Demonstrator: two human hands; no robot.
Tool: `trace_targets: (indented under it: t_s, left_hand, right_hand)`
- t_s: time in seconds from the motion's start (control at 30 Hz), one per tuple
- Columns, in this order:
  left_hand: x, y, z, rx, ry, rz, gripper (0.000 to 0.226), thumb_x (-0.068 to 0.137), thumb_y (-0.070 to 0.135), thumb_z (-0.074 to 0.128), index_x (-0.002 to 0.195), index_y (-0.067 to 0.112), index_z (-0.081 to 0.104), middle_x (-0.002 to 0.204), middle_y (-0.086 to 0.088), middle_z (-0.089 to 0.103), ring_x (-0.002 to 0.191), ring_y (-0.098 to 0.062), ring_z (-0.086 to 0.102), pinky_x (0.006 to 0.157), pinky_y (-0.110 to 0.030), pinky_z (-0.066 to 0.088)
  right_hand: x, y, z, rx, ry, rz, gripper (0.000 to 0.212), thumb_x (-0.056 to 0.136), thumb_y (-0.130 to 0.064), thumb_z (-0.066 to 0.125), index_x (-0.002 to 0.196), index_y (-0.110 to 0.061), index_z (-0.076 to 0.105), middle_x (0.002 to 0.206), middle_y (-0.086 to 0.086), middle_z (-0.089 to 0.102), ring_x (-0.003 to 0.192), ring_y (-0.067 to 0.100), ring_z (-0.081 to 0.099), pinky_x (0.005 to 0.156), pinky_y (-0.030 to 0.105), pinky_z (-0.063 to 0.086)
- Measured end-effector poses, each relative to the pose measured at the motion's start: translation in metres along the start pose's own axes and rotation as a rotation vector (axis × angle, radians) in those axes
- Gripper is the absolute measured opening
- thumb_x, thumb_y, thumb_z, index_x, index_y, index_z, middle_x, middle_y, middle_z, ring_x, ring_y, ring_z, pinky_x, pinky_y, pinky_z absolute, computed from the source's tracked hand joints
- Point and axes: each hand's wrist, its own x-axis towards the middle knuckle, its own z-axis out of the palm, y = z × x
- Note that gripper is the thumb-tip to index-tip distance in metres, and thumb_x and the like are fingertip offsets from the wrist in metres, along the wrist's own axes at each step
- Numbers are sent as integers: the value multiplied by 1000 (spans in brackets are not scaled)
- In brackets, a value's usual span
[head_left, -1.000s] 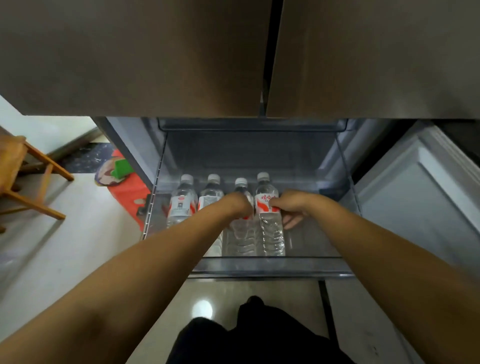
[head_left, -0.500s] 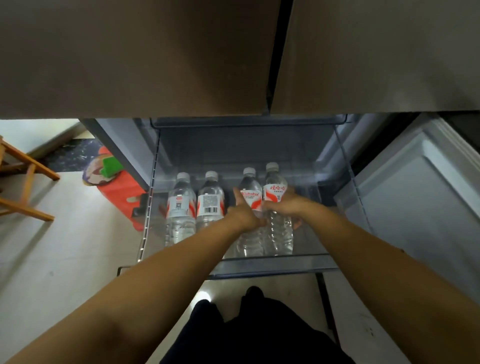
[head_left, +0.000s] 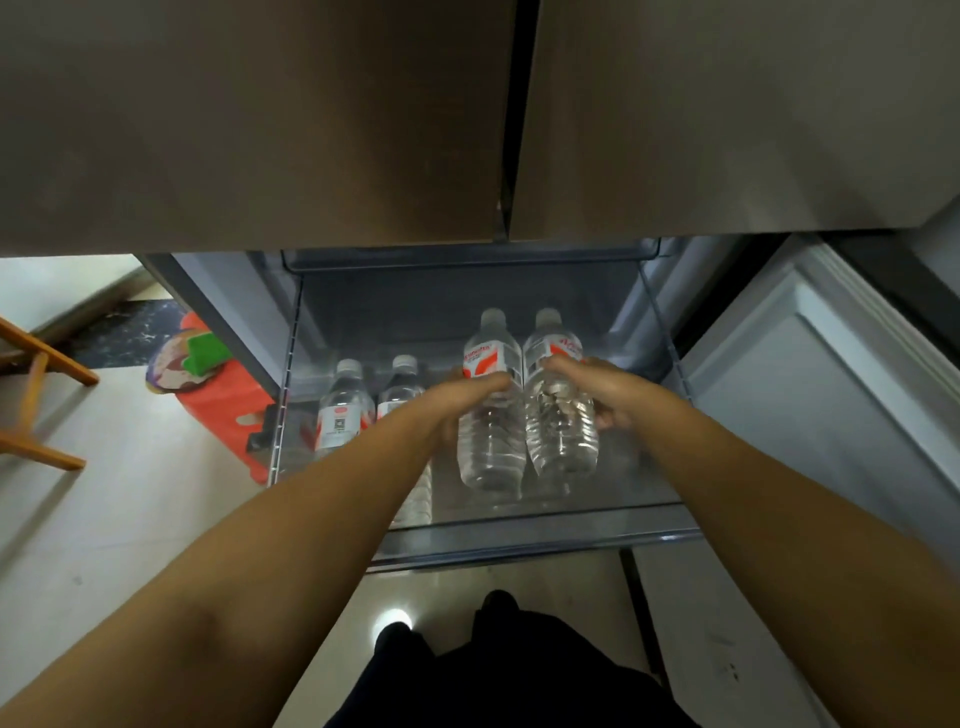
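Note:
Two clear water bottles with white caps and red-and-white labels are lifted side by side above the open fridge drawer (head_left: 535, 535). My left hand (head_left: 457, 402) grips the left raised bottle (head_left: 491, 447) around its middle. My right hand (head_left: 610, 392) grips the right raised bottle (head_left: 558, 441) the same way. Two more bottles stand in the drawer at the left: one (head_left: 343, 410) in full view, the other (head_left: 402, 384) partly hidden behind my left forearm.
Closed brown fridge doors (head_left: 363, 119) fill the top of the view. An open white lower door (head_left: 810, 395) stands at the right. On the tiled floor to the left are a red stool (head_left: 223, 405) and wooden chair legs (head_left: 36, 395).
Both hands have lifted their two bottles up out of the row in the drawer, clear of the other two. The camera has tilted slightly.

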Motion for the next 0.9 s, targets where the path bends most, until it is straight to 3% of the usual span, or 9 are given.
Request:
trace_targets:
  t_s: [0.1,0.27,0.37,0.43,0.77,0.9]
  left_hand:
    - [-8,18,2,-49,-141,-73,15,85,21,58,93,8,60,73,-6,61,64,-20,59,67,-31,50]
    - [-21,32,24,-126,-275,-39,25,92,34,56,87,10,63,60,-7,69,50,-19,68,60,-29,56]
    - [-26,37,31,-142,-344,-25,27,92,36,56,96,10,64,76,-9,71,65,-22,70,75,-36,54]
    - [-34,40,31,-85,-396,-23,28,92,36,57,98,10,65,82,-10,70,71,-22,69,78,-37,53]
    - [-90,46,22,94,-736,-17,37,92,39,55,106,7,63,84,-13,72,70,-24,72,68,-36,61]
    - [-110,32,41,226,-852,-16,35,92,35,56,117,11,59,99,-13,69,84,-26,69,76,-37,60]
  right_hand:
    - [-11,-6,-17,194,-70,22,45,87,-48,61,112,-9,64,97,12,73,88,26,70,87,43,56]
    - [-34,-8,-32,504,-94,-35,49,90,-50,56,112,-8,64,98,14,72,90,24,68,89,39,52]
    - [-53,-4,-34,577,-82,-50,64,83,-58,60,124,-9,61,112,15,69,101,27,67,92,41,50]
    - [-70,1,-32,607,-62,-71,64,85,-57,58,126,-9,60,114,15,69,102,28,67,90,41,51]
    - [-182,28,10,866,102,-330,47,87,-44,54,121,-10,57,90,14,73,77,26,73,66,38,59]
    - [-212,58,28,857,328,-433,47,93,-34,55,135,-13,46,116,16,67,94,27,71,77,40,58]
